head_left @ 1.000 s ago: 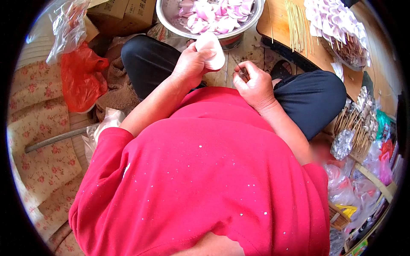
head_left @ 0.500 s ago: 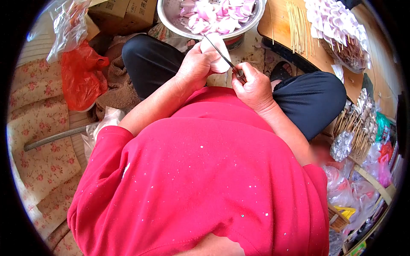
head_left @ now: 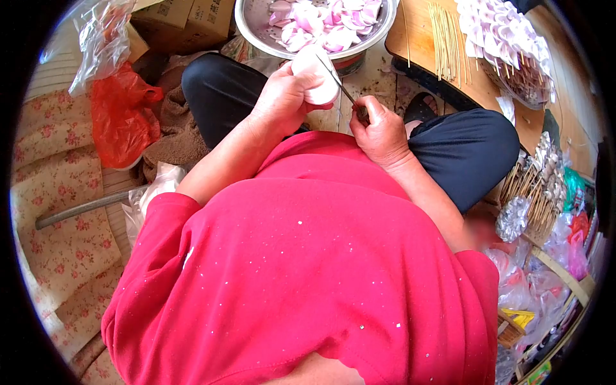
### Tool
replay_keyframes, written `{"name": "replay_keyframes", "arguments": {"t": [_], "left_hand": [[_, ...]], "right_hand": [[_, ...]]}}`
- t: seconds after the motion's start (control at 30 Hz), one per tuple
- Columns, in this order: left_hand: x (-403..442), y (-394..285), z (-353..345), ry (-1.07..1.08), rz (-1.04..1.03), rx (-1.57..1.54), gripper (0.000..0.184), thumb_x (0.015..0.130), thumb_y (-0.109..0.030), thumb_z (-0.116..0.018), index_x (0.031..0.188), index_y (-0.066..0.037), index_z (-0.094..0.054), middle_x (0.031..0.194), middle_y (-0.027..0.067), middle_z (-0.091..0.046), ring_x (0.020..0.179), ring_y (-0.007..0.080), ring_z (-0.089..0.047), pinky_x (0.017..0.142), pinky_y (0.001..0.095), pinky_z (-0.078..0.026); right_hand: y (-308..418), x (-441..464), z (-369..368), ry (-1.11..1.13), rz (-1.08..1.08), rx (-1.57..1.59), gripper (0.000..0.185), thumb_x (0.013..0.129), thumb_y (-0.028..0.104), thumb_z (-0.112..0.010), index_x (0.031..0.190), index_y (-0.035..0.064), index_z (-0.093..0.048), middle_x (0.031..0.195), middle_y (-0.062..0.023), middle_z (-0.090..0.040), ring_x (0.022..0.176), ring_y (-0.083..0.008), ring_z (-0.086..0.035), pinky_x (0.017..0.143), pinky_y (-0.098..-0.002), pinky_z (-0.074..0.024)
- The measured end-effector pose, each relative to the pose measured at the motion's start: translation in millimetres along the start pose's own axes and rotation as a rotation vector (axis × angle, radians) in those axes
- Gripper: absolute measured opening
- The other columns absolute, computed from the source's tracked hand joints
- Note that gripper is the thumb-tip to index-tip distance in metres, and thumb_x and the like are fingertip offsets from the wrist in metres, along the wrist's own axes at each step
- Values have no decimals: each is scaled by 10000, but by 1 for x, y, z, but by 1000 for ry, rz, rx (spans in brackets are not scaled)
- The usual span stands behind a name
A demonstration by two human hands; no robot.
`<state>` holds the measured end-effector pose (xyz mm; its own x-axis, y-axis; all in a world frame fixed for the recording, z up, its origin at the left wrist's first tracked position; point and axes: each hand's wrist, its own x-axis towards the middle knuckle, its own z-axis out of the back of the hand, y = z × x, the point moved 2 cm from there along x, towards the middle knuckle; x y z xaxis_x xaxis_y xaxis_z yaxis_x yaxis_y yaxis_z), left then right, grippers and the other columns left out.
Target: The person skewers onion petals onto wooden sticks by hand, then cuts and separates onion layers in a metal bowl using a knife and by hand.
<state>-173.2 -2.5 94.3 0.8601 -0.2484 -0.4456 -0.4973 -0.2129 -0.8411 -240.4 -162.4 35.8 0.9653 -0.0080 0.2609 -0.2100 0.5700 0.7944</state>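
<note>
My left hand (head_left: 283, 96) is closed around a pale, rounded onion (head_left: 316, 76), held just below the rim of a metal bowl. A knife (head_left: 346, 95) with a thin, dark blade is in my right hand (head_left: 380, 129), its fingers wrapped around the handle. The blade lies across the right side of the onion and points up and to the left. Pink-and-white onion pieces (head_left: 327, 22) fill the perforated metal bowl (head_left: 250, 35) beyond my hands.
On the wooden table (head_left: 417, 45) at the right lie thin bamboo skewers (head_left: 444, 45) and a pile of threaded onion pieces (head_left: 507, 35). More loaded skewers (head_left: 529, 199) stand at lower right. A red plastic bag (head_left: 122, 115) and cardboard boxes (head_left: 183, 22) are at the left.
My left hand and the onion have shifted slightly left and turned, showing more of its round face. The knife tip has moved a little right along the onion; my right hand stays nearly in place.
</note>
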Motion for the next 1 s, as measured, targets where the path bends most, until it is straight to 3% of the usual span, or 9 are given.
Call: {"name": "replay_keyframes", "arguments": {"t": [0.3, 0.4, 0.6, 0.83, 1.0], "left_hand": [[-6, -11, 8, 60, 113, -16, 299, 901, -124, -456, 1166, 15, -463, 964, 142, -622, 776, 262, -643, 568, 334, -526], [-8, -13, 8, 114, 145, -73, 276, 876, -99, -507, 1123, 21, -497, 938, 156, -626, 765, 270, -660, 553, 316, -553], [-18, -1, 2, 126, 399, -146, 300, 899, -109, -432, 1163, 33, -450, 922, 195, -605, 761, 289, -640, 618, 387, -571], [-24, 14, -5, 286, 665, -272, 316, 925, -148, -380, 1137, 74, -457, 956, 216, -594, 775, 309, -642, 616, 367, -588], [-25, 12, -5, 309, 693, -310, 324, 927, -143, -377, 1154, 76, -451, 954, 218, -594, 789, 301, -645, 624, 351, -594]], "right_hand": [[-4, -3, 0, 1, 26, -56, 224, 719, 107, -650, 916, 82, -546, 772, -133, -629, 732, -325, -625, 623, -402, -502], [-5, -3, 0, -5, 59, -78, 231, 723, 119, -653, 922, 86, -542, 769, -128, -629, 730, -321, -626, 622, -403, -504], [-6, -3, -1, -19, 110, -171, 240, 729, 132, -651, 931, 90, -529, 755, -128, -621, 710, -315, -623, 616, -407, -503], [-9, 0, -1, -49, 148, -218, 274, 727, 163, -669, 951, 98, -525, 761, -117, -624, 700, -310, -625, 615, -400, -501], [-9, 1, 0, -56, 148, -202, 285, 726, 168, -674, 960, 97, -528, 769, -117, -626, 702, -309, -626, 613, -400, -500]]}}
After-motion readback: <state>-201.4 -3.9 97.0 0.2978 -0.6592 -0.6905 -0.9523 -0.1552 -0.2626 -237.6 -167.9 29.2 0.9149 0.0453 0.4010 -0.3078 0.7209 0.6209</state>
